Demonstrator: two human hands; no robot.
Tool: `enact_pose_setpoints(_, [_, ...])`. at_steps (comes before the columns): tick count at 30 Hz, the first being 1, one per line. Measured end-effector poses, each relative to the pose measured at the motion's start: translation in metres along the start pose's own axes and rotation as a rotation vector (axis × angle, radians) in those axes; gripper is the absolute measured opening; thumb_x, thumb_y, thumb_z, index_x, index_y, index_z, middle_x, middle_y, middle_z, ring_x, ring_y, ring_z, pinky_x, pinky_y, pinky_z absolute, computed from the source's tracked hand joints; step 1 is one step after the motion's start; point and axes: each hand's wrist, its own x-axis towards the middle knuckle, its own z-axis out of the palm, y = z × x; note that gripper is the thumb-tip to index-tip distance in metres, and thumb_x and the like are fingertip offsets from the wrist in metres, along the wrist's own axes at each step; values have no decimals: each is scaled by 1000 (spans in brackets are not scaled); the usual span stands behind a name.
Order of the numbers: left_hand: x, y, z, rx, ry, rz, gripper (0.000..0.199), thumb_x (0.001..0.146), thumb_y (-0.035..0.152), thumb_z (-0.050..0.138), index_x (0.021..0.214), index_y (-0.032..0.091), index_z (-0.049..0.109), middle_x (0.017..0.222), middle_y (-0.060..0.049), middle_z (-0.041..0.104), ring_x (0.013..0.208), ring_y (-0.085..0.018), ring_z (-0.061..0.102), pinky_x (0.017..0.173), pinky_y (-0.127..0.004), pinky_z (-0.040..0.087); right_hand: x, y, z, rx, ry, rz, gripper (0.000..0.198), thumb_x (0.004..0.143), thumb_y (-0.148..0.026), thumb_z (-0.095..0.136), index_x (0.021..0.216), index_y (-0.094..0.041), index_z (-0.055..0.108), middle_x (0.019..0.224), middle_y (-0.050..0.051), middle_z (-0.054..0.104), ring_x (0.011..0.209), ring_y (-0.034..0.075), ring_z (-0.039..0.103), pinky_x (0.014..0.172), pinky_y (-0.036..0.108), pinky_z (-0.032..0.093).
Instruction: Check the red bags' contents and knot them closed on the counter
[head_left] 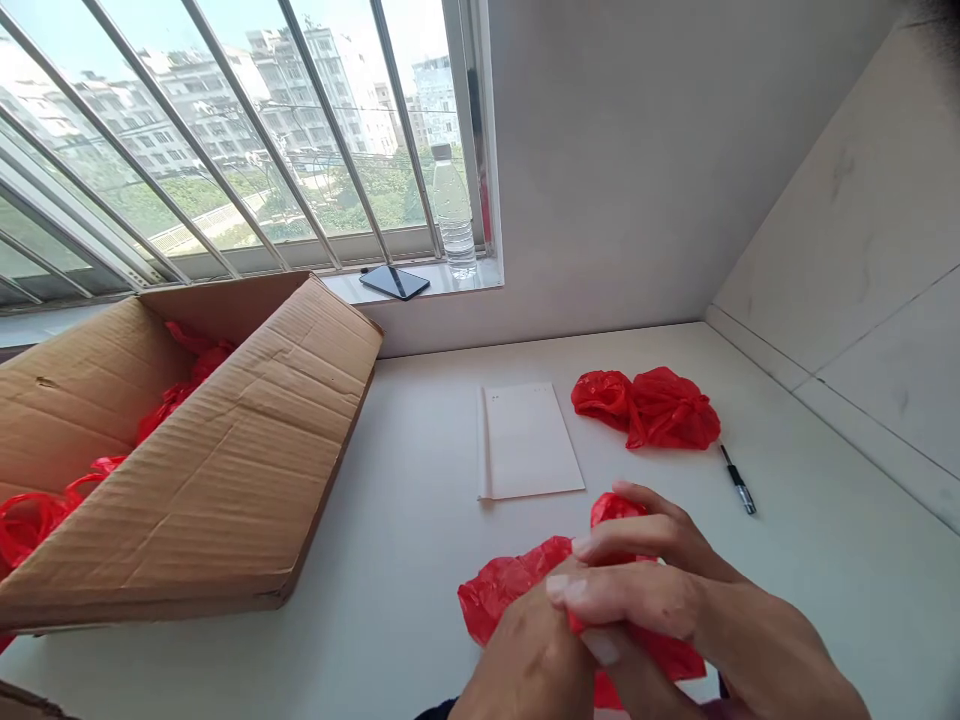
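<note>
A crumpled red plastic bag (514, 585) is bunched between my two hands near the front of the white table. My left hand (536, 650) is closed around it, back of the hand upward, with most of its fingers hidden by the bag and my other hand. Over the top, my right hand (697, 610) bends its fingers and pinches the gathered part; those fingertips reach the left hand's knuckles. Red film sticks out to the left, above and below the hands. Beyond them lies a white notebook or pad (531, 440).
Another knotted red plastic bag (649, 408) lies behind my right hand, with a pen (739, 480) beside it. To the left stands an open cardboard box (247, 440) holding several red bags (187, 385). A phone (394, 282) and a water bottle (453, 215) are on the windowsill.
</note>
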Motion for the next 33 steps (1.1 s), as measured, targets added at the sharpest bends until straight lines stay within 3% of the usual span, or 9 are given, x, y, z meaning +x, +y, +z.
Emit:
enact_pose_setpoints(2, [0, -8, 4, -17, -56, 27, 12, 76, 40, 68, 77, 32, 78, 71, -6, 70, 67, -25, 67, 59, -34, 56, 1, 2, 5, -25, -28, -68, 27, 91, -15, 60, 107, -38, 60, 94, -7, 74, 100, 22, 68, 111, 50, 46])
enact_pose_setpoints(5, [2, -16, 4, 1, -100, 39, 14, 74, 39, 70, 65, 29, 75, 60, -4, 64, 53, -20, 60, 46, -29, 50, 2, 5, 6, -18, -40, -91, 29, 89, -11, 61, 104, -36, 60, 99, -6, 73, 102, 22, 67, 113, 52, 42])
enact_pose_setpoints(14, [4, -9, -4, -45, -413, -22, 24, 81, 38, 66, 68, 20, 73, 54, -1, 54, 63, -17, 57, 56, -23, 49, 9, 8, -3, 114, -109, -114, 18, 90, -11, 65, 99, -27, 64, 92, -6, 72, 92, 14, 68, 111, 36, 44])
enact_pose_setpoints(17, [2, 8, -7, -192, -386, -152, 32, 82, 49, 68, 73, 18, 73, 62, -2, 56, 60, -14, 51, 55, -23, 44, 4, 10, -5, 127, -76, 78, 11, 95, -28, 62, 105, -32, 65, 98, -7, 72, 94, 13, 68, 101, 27, 52])
enact_pose_setpoints(19, [-1, 16, -12, -278, -272, -318, 41, 83, 57, 66, 83, 17, 71, 64, 0, 56, 56, -10, 44, 53, -22, 39, 0, 12, -6, 113, -76, 230, 15, 97, -39, 58, 111, -36, 63, 103, -6, 71, 91, 13, 69, 77, 17, 59])
enact_pose_setpoints(22, [-4, 18, -19, -328, -123, -485, 47, 86, 61, 61, 96, 15, 66, 56, 3, 54, 49, -8, 39, 52, -21, 34, -3, 14, -5, 99, -135, 327, 15, 97, -41, 58, 109, -36, 63, 94, -5, 69, 77, 12, 68, 48, 13, 54])
enact_pose_setpoints(27, [0, 4, -26, -488, -130, -447, 40, 93, 53, 54, 96, 15, 67, 62, -1, 62, 55, -12, 52, 55, -23, 39, -3, 9, 3, 90, -122, 187, 8, 97, -32, 59, 102, -34, 64, 91, -5, 66, 87, 13, 65, 73, 19, 57])
enact_pose_setpoints(30, [3, 0, -30, -552, -90, -392, 33, 90, 48, 60, 103, 19, 67, 80, -3, 65, 71, -14, 58, 69, -25, 47, -3, 9, 9, 92, -131, 193, 9, 97, -27, 58, 102, -32, 62, 94, -5, 66, 88, 14, 64, 75, 21, 56])
enact_pose_setpoints(33, [4, 2, -31, -545, -206, -300, 35, 83, 47, 69, 103, 19, 65, 81, -2, 63, 72, -13, 56, 70, -24, 46, -5, 11, 14, 73, -159, 214, 10, 93, -23, 61, 99, -30, 60, 89, -4, 64, 82, 14, 63, 71, 23, 56])
